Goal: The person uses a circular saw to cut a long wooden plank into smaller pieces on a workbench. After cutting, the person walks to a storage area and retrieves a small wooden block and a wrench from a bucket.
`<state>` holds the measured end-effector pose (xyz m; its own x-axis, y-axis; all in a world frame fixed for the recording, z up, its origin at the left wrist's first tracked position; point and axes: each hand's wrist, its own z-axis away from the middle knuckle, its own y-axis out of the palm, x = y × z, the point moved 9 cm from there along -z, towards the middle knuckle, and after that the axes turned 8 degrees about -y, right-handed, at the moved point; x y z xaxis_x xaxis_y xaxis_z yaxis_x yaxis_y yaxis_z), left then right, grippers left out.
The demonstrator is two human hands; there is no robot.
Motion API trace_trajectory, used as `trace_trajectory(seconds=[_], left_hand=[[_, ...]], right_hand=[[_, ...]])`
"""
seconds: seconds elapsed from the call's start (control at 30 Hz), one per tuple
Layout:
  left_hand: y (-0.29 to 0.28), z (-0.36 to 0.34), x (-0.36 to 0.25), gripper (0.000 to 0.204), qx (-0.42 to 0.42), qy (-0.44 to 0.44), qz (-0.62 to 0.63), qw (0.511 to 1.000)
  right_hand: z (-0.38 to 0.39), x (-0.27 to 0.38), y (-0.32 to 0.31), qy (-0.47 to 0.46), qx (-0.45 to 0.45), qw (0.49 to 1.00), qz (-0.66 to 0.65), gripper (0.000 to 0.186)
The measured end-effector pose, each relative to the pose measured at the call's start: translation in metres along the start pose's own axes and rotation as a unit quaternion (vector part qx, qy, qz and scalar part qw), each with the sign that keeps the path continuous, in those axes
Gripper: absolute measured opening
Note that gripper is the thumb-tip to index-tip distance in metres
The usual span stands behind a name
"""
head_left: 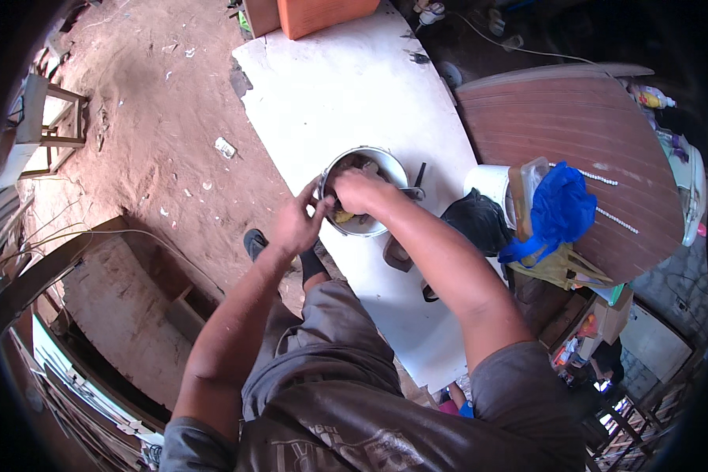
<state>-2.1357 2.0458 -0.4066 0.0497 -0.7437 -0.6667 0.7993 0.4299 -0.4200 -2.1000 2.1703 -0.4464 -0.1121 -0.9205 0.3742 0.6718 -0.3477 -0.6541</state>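
A round metal pot [402, 167] with a handle on its right side stands on the white tabletop. My left hand [299, 222] is at the pot's left rim, its thumb and fingers closed on the edge. Inside the opening is my right hand [355, 191], fingers curled downward; what they hold is hidden behind the hand. Something brownish [360, 162] and a bit of yellow [343, 215] show in the pot around that hand. A dark-handled tool [421, 175] lies close to the pot's right side, and a brown, rounded object [397, 255] rests just below it.
A white bucket [488, 182], black plastic bag [477, 220] and blue plastic bag [562, 206] crowd the table's right side. Beyond them is a brown slatted surface [551, 118]. An orange box [322, 16] sits at the far end. Bare earth lies left, with a wooden stool [55, 130].
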Motion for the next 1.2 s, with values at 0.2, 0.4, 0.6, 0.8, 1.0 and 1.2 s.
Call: trace_trajectory(seconds=[0.2, 0.4, 0.6, 0.8, 1.0, 1.2], left_hand=[[0.015, 0.013, 0.014, 0.062, -0.022, -0.027, 0.045, 0.998], [0.004, 0.012, 0.010, 0.059, -0.013, -0.031, -0.009, 0.999], [0.005, 0.003, -0.004, 0.057, 0.004, -0.008, -0.055, 0.998], [0.002, 0.002, 0.003, 0.055, 0.004, -0.011, -0.075, 0.997], [0.004, -0.002, -0.002, 0.054, 0.018, 0.016, -0.032, 0.999], [-0.005, -0.009, -0.006, 0.052, 0.042, 0.027, -0.016, 0.999]], right_hand=[[-0.019, 0.001, 0.047, -0.116, 0.074, 0.973, 0.183, 0.044], [-0.020, 0.006, 0.048, -0.179, 0.022, 0.958, 0.225, 0.038], [-0.047, -0.027, 0.101, -0.075, 0.181, 0.952, 0.234, 0.033], [-0.030, 0.017, 0.054, -0.061, 0.130, 0.972, 0.188, 0.029], [-0.020, -0.005, 0.046, -0.175, 0.066, 0.960, 0.207, 0.025], [0.042, 0.011, -0.024, -0.221, 0.122, 0.955, 0.154, 0.031]])
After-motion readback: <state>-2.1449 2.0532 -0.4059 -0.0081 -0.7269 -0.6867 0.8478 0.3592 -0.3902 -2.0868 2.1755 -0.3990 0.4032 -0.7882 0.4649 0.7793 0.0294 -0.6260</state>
